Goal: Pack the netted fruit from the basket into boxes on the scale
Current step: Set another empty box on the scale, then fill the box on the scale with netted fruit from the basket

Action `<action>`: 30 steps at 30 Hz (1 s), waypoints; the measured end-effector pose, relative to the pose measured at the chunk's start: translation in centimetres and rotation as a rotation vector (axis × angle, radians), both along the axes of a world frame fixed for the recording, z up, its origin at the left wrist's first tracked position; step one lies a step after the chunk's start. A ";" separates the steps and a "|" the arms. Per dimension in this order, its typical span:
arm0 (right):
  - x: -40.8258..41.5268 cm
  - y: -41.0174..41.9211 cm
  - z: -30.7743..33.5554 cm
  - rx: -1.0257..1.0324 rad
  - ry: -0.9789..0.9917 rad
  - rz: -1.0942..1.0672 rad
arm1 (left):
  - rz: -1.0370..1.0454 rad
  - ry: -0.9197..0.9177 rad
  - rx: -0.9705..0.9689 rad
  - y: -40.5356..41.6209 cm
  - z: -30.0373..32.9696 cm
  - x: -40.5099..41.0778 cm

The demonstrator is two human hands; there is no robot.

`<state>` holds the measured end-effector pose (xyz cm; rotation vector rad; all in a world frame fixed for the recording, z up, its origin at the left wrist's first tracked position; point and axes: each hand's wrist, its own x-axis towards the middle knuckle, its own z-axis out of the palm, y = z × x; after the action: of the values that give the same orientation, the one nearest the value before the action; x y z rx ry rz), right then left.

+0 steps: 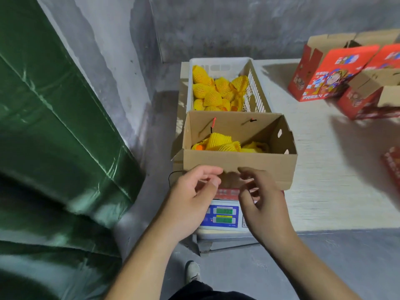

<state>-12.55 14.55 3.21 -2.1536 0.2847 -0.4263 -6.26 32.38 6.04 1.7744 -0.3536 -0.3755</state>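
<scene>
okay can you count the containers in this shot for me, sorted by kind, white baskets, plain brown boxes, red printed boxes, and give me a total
White basket: 1
Plain brown box, on the scale: 1
Red printed boxes, clearly seen: 2; a red edge at far right may be another
Total: 4

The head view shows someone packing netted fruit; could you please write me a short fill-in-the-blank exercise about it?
1. The cardboard box sits on top of the ____.
2. The fruit wears foam nets coloured ____.
3. The white basket stands directly ____ the cardboard box.
4. Both hands, left and right, hold ____.

Missing words: scale; yellow; behind; nothing
</scene>
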 end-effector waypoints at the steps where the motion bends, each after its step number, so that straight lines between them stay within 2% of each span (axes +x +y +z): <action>1: 1.2 -0.2 0.7 -0.035 -0.055 -0.012 | 0.001 -0.035 -0.006 -0.3 0.7 1.0; 3: 3.5 -0.7 2.1 -0.101 -0.122 -0.022 | 0.024 -0.108 -0.011 -0.8 2.0 3.1; 8: 8.3 -3.5 4.2 -0.181 -0.147 -0.101 | 0.115 -0.202 -0.009 -2.0 4.3 9.0; 13: 13.6 -8.6 5.5 -0.170 -0.114 -0.085 | 0.066 -0.187 0.155 -3.8 4.7 16.2; 16: 18.3 -12.4 5.8 -0.162 -0.010 -0.013 | 0.022 -0.171 0.237 -5.5 4.0 21.0; 20: 26.7 -17.5 4.2 -0.298 0.242 0.145 | -0.037 -0.188 0.366 -9.0 2.1 28.4; 25: 36.7 -21.0 -0.5 -0.470 0.498 0.374 | -0.172 -0.328 0.680 -12.3 -2.6 37.6; 28: 41.0 -22.2 -4.0 -0.543 0.615 0.448 | -0.396 -0.511 1.033 -12.4 -5.4 41.6; 30: 43.4 -22.7 -6.2 -0.573 0.671 0.473 | -0.551 -0.627 1.190 -12.5 -6.9 43.2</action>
<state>30.88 -8.17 -3.02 -2.7713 0.0006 0.5690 36.92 19.87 -0.88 2.9511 -1.2727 -0.4432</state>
